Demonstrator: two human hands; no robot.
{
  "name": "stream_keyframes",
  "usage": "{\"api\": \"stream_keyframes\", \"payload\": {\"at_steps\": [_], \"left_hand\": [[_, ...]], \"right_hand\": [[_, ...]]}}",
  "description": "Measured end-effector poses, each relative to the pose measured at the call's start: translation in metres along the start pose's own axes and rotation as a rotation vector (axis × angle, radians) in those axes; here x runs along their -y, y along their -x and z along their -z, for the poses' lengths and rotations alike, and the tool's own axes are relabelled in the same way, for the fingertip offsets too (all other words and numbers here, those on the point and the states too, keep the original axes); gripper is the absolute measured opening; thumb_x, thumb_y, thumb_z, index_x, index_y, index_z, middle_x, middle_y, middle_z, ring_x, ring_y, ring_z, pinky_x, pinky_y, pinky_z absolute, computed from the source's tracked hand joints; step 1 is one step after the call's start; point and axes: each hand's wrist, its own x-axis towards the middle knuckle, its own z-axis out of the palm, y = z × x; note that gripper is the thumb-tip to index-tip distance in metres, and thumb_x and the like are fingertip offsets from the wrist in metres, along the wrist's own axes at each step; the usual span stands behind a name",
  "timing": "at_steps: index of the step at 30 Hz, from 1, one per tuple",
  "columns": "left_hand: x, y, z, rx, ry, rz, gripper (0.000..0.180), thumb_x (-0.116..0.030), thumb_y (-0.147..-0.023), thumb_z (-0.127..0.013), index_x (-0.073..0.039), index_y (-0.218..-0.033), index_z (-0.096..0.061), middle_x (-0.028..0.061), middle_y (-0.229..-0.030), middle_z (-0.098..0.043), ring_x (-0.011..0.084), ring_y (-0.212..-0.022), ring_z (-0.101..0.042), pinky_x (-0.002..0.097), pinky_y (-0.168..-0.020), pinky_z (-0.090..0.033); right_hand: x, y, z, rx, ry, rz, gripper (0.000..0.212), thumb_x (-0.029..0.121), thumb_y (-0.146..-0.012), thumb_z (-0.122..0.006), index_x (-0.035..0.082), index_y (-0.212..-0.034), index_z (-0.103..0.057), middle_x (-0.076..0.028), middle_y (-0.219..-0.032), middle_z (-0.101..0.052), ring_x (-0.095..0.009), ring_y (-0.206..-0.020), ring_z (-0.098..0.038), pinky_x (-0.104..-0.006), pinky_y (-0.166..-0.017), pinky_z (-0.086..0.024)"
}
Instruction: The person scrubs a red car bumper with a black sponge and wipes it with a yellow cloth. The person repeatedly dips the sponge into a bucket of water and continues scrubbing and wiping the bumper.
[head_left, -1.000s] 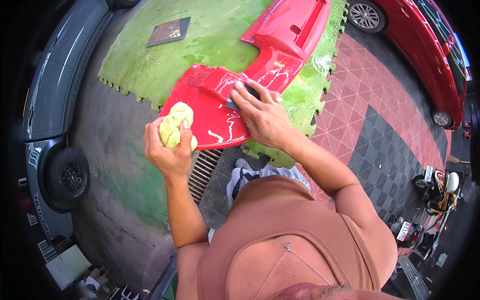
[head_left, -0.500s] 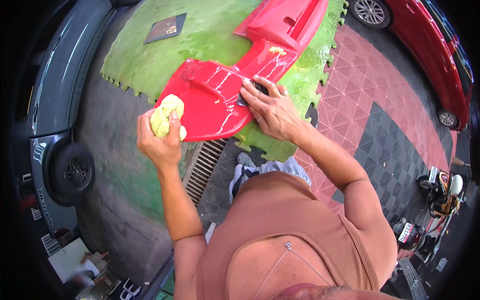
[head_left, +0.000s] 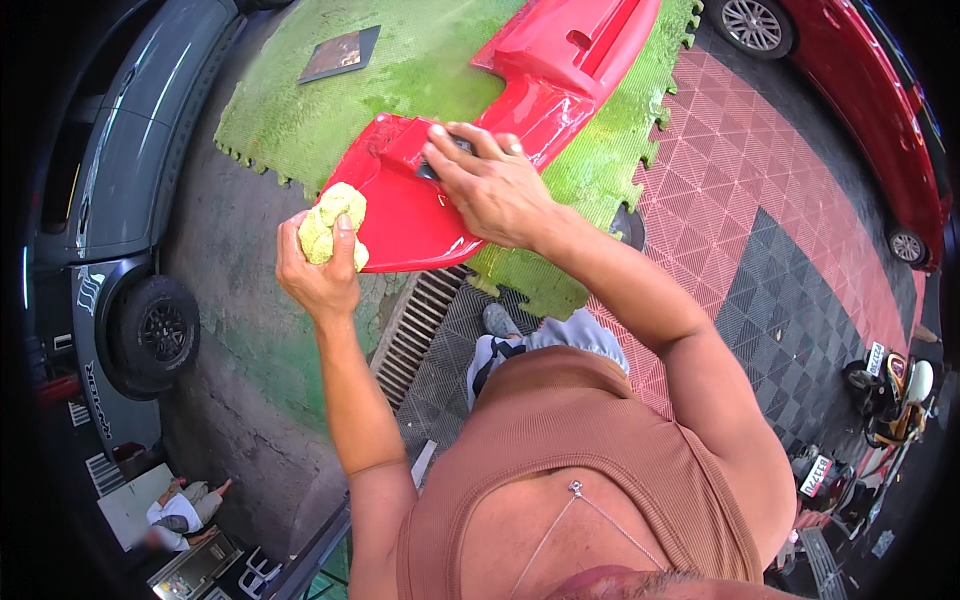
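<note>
A glossy red car body panel (head_left: 405,225) lies across the green foam mat, its wet surface catching light. At its left edge my left hand (head_left: 322,268) is closed around a crumpled, fuzzy yellow cloth (head_left: 336,212), thumb on top. My right hand (head_left: 500,190) presses on the raised ridge of the panel, fingers bent over a small dark pad (head_left: 432,170). Most of that pad is hidden under the fingers, so its exact kind does not show.
A dark flat sheet with a brownish patch (head_left: 340,54) rests on the green mat (head_left: 270,120). Below the panel runs a floor drain grate (head_left: 425,320). A grey vehicle (head_left: 130,180) stands left, a red car (head_left: 850,110) right, motorcycles (head_left: 890,395) lower right. Another person (head_left: 185,510) is lower left.
My right hand has moved left along the panel with the dark pad, from near its narrow neck onto the ridge. The left hand keeps hold of the yellow cloth. Streaks on the panel look fewer.
</note>
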Motion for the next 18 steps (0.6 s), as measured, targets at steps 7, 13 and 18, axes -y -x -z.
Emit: {"api": "stream_keyframes", "payload": {"at_steps": [7, 13, 18], "left_hand": [[0.020, 0.021, 0.026, -0.051, 0.057, 0.108, 0.033, -0.022, -0.079, -0.081, -0.001, -0.100, -0.067, 0.0153, -0.093, -0.069, 0.0348, -0.085, -0.068, 0.0432, -0.077, -0.053], [0.010, 0.013, 0.019, -0.131, -0.020, -0.019, 0.048, -0.037, -0.063, -0.090, -0.006, -0.087, -0.063, 0.0154, -0.085, -0.063, 0.0387, -0.081, -0.061, 0.0507, -0.077, -0.046], [0.008, 0.020, 0.001, -0.165, 0.016, 0.023, 0.043, -0.032, -0.061, -0.085, -0.005, -0.083, -0.061, 0.0129, -0.079, -0.060, 0.0336, -0.075, -0.061, 0.0463, -0.075, -0.045]], "right_hand": [[-0.005, 0.045, 0.015, 0.241, 0.014, 0.114, 0.056, 0.017, -0.092, -0.059, 0.008, -0.147, -0.052, -0.009, -0.155, -0.050, -0.031, -0.143, -0.043, -0.0502, -0.105, -0.041], [-0.004, -0.013, -0.018, 0.120, 0.023, 0.233, 0.051, 0.013, -0.097, -0.053, 0.007, -0.148, -0.053, -0.013, -0.155, -0.049, -0.040, -0.145, -0.040, -0.0497, -0.120, -0.031], [-0.027, 0.020, 0.001, 0.203, 0.165, 0.310, 0.047, 0.021, -0.107, -0.044, 0.004, -0.150, -0.051, -0.012, -0.157, -0.048, -0.040, -0.147, -0.037, -0.0553, -0.118, -0.027]]}}
